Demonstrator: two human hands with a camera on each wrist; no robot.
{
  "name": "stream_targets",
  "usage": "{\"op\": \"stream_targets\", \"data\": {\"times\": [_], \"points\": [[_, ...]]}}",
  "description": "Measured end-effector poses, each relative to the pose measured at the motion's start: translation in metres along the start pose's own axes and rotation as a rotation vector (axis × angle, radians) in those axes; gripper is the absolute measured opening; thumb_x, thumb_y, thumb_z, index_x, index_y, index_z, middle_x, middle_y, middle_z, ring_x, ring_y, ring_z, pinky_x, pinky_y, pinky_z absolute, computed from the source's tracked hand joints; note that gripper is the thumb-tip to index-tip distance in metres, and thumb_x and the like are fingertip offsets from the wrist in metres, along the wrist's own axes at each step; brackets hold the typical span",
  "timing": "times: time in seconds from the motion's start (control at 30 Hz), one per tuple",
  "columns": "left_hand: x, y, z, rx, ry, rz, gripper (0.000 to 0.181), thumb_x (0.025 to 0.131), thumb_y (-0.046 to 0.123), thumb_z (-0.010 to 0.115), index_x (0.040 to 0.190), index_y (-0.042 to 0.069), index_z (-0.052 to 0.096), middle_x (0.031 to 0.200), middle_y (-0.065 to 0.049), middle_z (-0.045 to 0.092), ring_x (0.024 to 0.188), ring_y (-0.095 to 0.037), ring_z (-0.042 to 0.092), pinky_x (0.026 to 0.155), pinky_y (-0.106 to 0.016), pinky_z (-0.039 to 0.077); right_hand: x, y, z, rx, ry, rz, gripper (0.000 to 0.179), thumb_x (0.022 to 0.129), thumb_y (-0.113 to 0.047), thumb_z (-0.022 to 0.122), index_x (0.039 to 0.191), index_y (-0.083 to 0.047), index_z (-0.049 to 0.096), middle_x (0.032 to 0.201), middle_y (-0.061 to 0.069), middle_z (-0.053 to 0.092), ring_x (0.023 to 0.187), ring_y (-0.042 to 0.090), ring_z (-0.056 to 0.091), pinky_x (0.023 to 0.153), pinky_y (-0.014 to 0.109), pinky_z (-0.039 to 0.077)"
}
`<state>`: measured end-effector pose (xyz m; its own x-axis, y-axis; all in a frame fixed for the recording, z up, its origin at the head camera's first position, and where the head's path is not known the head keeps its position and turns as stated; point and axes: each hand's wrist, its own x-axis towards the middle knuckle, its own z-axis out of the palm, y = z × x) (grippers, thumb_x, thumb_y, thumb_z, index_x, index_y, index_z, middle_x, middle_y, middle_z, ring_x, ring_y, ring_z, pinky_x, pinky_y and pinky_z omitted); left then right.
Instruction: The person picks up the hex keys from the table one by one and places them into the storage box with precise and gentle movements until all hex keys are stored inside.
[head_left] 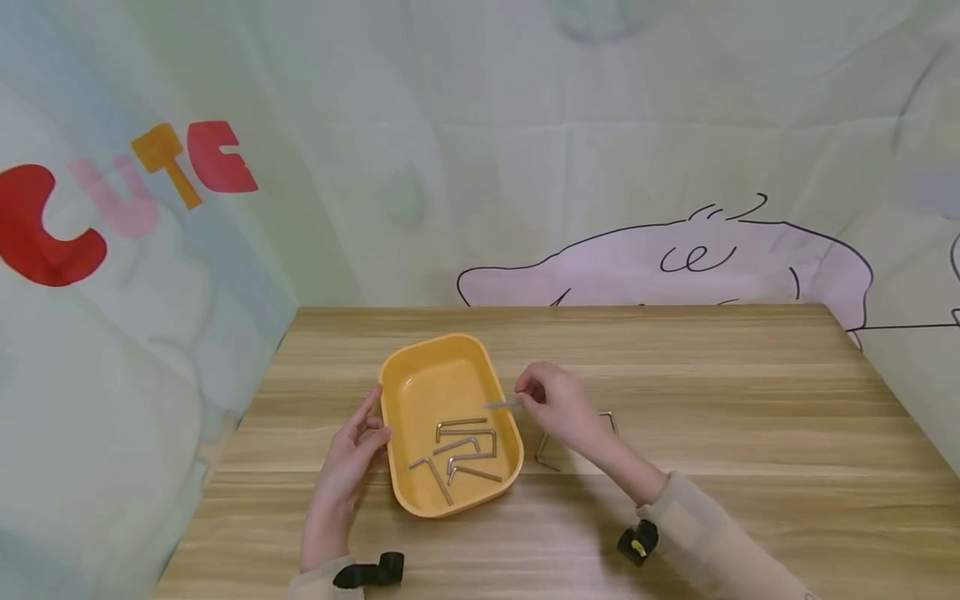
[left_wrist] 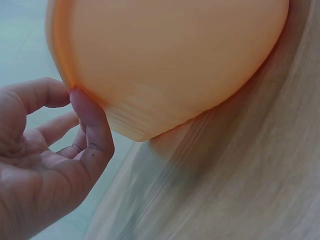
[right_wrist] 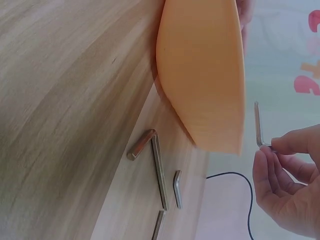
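Observation:
A yellow plastic tray (head_left: 442, 385) rests on the table with several metal hex keys (head_left: 439, 482) lying in its near half. My left hand (head_left: 347, 467) pinches the tray's left rim between thumb and fingers, as the left wrist view shows close up. Over the tray's right edge, my right hand (head_left: 561, 407) holds a small hex key (right_wrist: 258, 125) by its short arm, pinched between thumb and fingertips. Its long arm points over the inside of the tray in the head view. More hex keys (right_wrist: 160, 172) lie on the table under my right hand, partly hidden by it in the head view.
The wood-grain table (head_left: 720, 392) reaches back to a printed cloth (head_left: 517, 150) hanging behind and at the left. Each wrist carries a black camera strap, the left one (head_left: 369, 573) low beside the tray.

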<state>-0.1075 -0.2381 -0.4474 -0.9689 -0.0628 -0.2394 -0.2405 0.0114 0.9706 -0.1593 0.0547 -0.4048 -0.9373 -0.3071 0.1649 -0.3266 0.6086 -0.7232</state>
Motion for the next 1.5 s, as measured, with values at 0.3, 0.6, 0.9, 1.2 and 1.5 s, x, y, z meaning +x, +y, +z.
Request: {"op": "stream_targets", "data": {"times": [0.3,0.6,0.9,1.2,1.5], "points": [[-0.001,0.0,0.0,-0.007,0.009,-0.008,0.066,0.094,0.002,0.053,0.152,0.023,0.03,0.096,0.002,0.047,0.075,-0.004,0.053,0.069,-0.019,0.05,0.002,-0.008,0.006,0.03,-0.043,-0.002,0.005,0.085,-0.001,0.067,0.084,-0.006,0.065,0.081,0.003,0.06,0.071,0.01,0.054,0.062,0.018,0.048],[0.001,0.0,0.0,0.002,0.009,-0.015,0.066,0.094,0.002,0.053,0.151,0.025,0.03,0.096,0.003,0.049,0.078,-0.006,0.055,0.07,-0.019,0.051,0.003,-0.011,0.011,0.02,-0.071,-0.028,0.005,0.085,-0.001,0.067,0.084,-0.006,0.064,0.081,0.003,0.059,0.073,0.011,0.054,0.063,0.017,0.048],[0.0,-0.001,0.0,-0.008,0.007,-0.009,0.065,0.094,0.003,0.053,0.151,0.025,0.03,0.097,0.0,0.049,0.075,-0.007,0.054,0.069,-0.02,0.05,0.005,-0.012,0.017,-0.026,-0.081,-0.064,0.007,0.084,-0.002,0.069,0.083,-0.008,0.064,0.081,0.001,0.06,0.073,0.01,0.054,0.062,0.016,0.048],[0.001,-0.001,-0.001,-0.008,0.004,0.002,0.066,0.094,0.005,0.056,0.151,0.024,0.031,0.096,0.001,0.049,0.071,-0.005,0.053,0.068,-0.02,0.05,0.009,-0.016,0.024,-0.068,-0.114,-0.095,0.005,0.085,-0.003,0.068,0.085,-0.006,0.064,0.083,0.002,0.058,0.074,0.009,0.053,0.063,0.016,0.048],[0.002,-0.004,-0.002,-0.022,-0.008,0.032,0.068,0.092,0.005,0.058,0.152,0.02,0.029,0.094,0.003,0.048,0.07,-0.004,0.052,0.065,-0.019,0.049,0.012,-0.021,0.03,-0.08,-0.117,-0.144,0.005,0.085,-0.003,0.068,0.084,-0.006,0.064,0.082,0.002,0.058,0.074,0.009,0.052,0.063,0.016,0.047]]}}
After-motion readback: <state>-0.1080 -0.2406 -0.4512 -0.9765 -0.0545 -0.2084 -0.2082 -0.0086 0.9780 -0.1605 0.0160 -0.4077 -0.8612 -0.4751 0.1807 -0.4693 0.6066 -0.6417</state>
